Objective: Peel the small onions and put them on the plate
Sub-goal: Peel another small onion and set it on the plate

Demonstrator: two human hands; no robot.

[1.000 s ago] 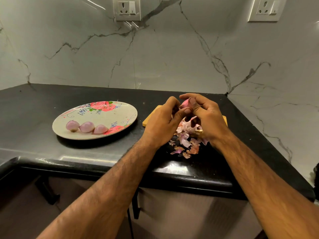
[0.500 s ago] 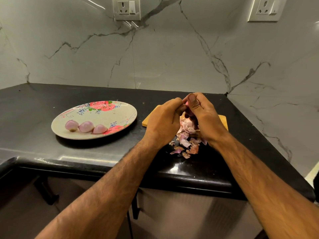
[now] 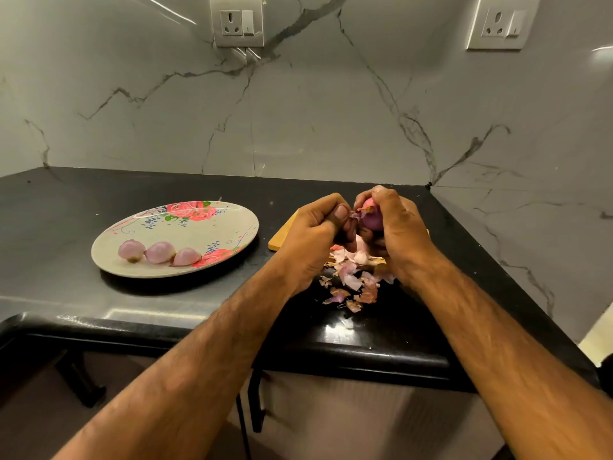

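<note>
The head view looks forward and down, close over the countertop, facing the wall.

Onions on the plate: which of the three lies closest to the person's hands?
The rightmost onion, tapered, beside the red flower print on the plate; the middle onion and left onion sit farther away.

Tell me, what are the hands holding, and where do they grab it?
The right hand grips a small onion round its body. The left hand pinches a flap of skin coming off the onion's side.
</note>
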